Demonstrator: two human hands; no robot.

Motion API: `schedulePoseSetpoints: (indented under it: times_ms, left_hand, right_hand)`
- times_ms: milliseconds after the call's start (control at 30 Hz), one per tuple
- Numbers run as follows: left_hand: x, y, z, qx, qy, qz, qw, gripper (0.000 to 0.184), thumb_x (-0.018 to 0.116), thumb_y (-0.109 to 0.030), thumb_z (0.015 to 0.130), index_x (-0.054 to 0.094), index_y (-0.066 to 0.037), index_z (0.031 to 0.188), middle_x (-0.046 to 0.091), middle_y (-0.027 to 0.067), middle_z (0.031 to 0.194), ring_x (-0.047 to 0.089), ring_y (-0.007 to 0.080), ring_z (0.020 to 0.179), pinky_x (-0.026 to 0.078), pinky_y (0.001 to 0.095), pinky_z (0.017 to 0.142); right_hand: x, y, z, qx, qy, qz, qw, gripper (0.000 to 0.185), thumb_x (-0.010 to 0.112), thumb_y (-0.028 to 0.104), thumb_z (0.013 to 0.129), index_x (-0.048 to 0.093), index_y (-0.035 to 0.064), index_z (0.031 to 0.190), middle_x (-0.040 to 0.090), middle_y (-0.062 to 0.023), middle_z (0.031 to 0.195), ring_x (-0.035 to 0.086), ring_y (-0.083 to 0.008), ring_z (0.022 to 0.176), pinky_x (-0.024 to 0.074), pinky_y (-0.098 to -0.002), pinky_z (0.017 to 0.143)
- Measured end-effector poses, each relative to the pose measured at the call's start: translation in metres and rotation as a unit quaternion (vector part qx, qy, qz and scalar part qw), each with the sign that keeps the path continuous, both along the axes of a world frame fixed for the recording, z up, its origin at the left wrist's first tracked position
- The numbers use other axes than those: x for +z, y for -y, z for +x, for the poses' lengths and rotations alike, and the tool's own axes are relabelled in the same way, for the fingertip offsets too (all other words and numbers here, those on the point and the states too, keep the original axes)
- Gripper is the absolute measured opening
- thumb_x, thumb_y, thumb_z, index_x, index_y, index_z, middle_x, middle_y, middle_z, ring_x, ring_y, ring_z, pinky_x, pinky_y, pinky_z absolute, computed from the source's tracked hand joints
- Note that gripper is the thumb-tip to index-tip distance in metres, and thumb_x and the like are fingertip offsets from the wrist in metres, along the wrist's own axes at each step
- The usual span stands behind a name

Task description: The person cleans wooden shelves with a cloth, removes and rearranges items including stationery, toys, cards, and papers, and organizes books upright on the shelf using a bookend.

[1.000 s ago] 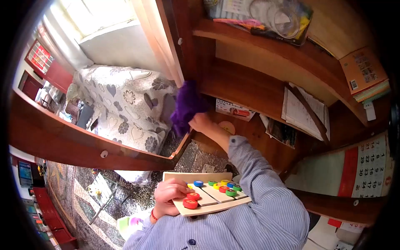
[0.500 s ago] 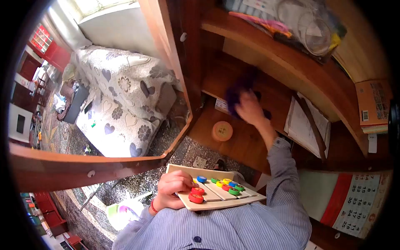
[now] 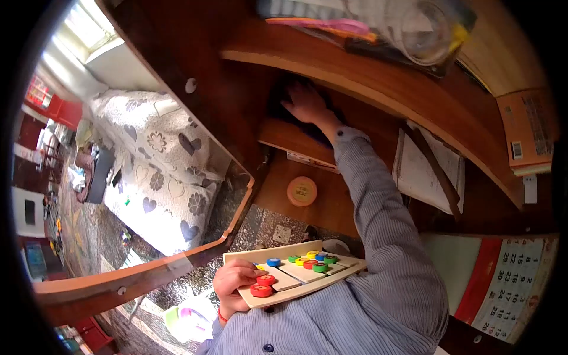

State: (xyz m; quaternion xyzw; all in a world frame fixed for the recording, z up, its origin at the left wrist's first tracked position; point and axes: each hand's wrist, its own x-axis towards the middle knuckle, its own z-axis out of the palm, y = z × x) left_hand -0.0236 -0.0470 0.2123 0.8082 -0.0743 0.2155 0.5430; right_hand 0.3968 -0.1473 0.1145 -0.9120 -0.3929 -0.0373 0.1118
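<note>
My left hand (image 3: 232, 284) is wrapped round the left end of a pale wooden board (image 3: 296, 286) against my striped shirt. Coloured discs sit on the board, among them a red disc (image 3: 261, 290) and a blue disc (image 3: 273, 262) near my fingers. My right hand (image 3: 307, 104) reaches into a brown shelf compartment, fingers spread and pressed on a dark purple cloth (image 3: 283, 99). The cloth lies in shadow on the shelf board, its far part hard to make out.
Below is a round orange-lidded tin (image 3: 302, 191). To the right are papers (image 3: 427, 171) under a dark strip, an orange book (image 3: 525, 130) and a calendar (image 3: 509, 287). A plastic bag of items (image 3: 408, 29) lies above. A glass door (image 3: 177, 260) stands open at left.
The right hand and purple cloth have moved from the door edge into the shelf compartment, deeper and further left than half a second ago. The left hand keeps its hold on the board.
</note>
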Motion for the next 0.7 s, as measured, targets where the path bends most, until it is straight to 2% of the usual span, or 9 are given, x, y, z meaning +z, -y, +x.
schedulePoseSetpoints:
  times_ms: [67, 167, 267, 400, 533, 633, 700]
  left_hand:
    - [0.000, 0.001, -0.005, 0.027, -0.003, -0.013, 1.000, 0.030, 0.079, -0.024, 0.059, 0.060, -0.001, 0.066, 0.067, 0.0091, 0.072, 0.063, 0.0229, 0.067, 0.051, 0.0310, 0.061]
    - [-0.001, 0.000, -0.006, 0.037, -0.006, -0.046, 0.998, 0.034, 0.080, -0.025, 0.057, 0.059, 0.000, 0.067, 0.065, 0.0100, 0.070, 0.062, 0.0229, 0.066, 0.049, 0.0312, 0.062]
    - [0.001, -0.005, -0.010, 0.044, -0.040, -0.095, 0.994, 0.031, 0.079, -0.019, 0.056, 0.057, 0.001, 0.066, 0.063, 0.0111, 0.070, 0.060, 0.0225, 0.065, 0.047, 0.0309, 0.061]
    - [0.001, -0.011, -0.009, 0.066, -0.052, -0.131, 0.988, 0.023, 0.073, -0.013, 0.060, 0.059, 0.002, 0.069, 0.062, 0.0105, 0.070, 0.059, 0.0208, 0.064, 0.046, 0.0290, 0.061]
    - [0.000, -0.018, -0.006, 0.081, -0.059, -0.212, 0.972, 0.025, 0.068, -0.016, 0.063, 0.060, 0.006, 0.072, 0.060, 0.0108, 0.071, 0.057, 0.0187, 0.067, 0.043, 0.0276, 0.060]
    - [-0.003, -0.020, 0.000, 0.061, -0.001, -0.292, 0.954, 0.024, 0.071, -0.016, 0.067, 0.054, 0.001, 0.070, 0.062, 0.0121, 0.073, 0.055, 0.0212, 0.071, 0.044, 0.0315, 0.067]
    - [-0.009, -0.026, 0.002, 0.039, 0.003, -0.302, 0.952, 0.026, 0.072, -0.017, 0.069, 0.051, -0.002, 0.073, 0.063, 0.0125, 0.077, 0.055, 0.0221, 0.075, 0.044, 0.0326, 0.068]
  right_hand:
    - [0.001, 0.000, 0.006, -0.022, -0.031, 0.027, 0.999, 0.057, 0.044, 0.041, 0.091, 0.040, 0.0051, 0.134, 0.038, -0.0130, 0.141, 0.031, -0.0277, 0.133, 0.0193, -0.0460, 0.110]
    - [-0.008, 0.011, -0.002, -0.026, -0.010, 0.042, 0.999, 0.056, 0.044, 0.041, 0.091, 0.040, 0.0048, 0.134, 0.039, -0.0130, 0.141, 0.032, -0.0281, 0.132, 0.0198, -0.0453, 0.110]
    - [0.012, 0.049, -0.022, -0.111, -0.063, 0.015, 0.992, 0.056, 0.043, 0.041, 0.091, 0.039, 0.0053, 0.135, 0.039, -0.0131, 0.140, 0.033, -0.0281, 0.132, 0.0200, -0.0448, 0.110]
    - [0.006, 0.125, -0.034, -0.207, -0.059, 0.028, 0.976, 0.057, 0.040, 0.041, 0.092, 0.037, 0.0063, 0.137, 0.037, -0.0128, 0.142, 0.033, -0.0276, 0.132, 0.0192, -0.0440, 0.111]
    - [0.000, 0.158, -0.061, -0.275, -0.021, 0.015, 0.961, 0.056, 0.040, 0.040, 0.092, 0.037, 0.0064, 0.137, 0.037, -0.0129, 0.142, 0.033, -0.0280, 0.132, 0.0190, -0.0440, 0.111]
    - [-0.007, 0.160, -0.090, -0.288, 0.031, -0.008, 0.957, 0.055, 0.041, 0.038, 0.092, 0.038, 0.0061, 0.136, 0.037, -0.0132, 0.141, 0.033, -0.0283, 0.132, 0.0195, -0.0443, 0.111]
    - [-0.004, 0.163, -0.114, -0.264, 0.027, 0.009, 0.964, 0.053, 0.042, 0.036, 0.091, 0.042, 0.0054, 0.134, 0.038, -0.0132, 0.141, 0.032, -0.0282, 0.132, 0.0196, -0.0438, 0.111]
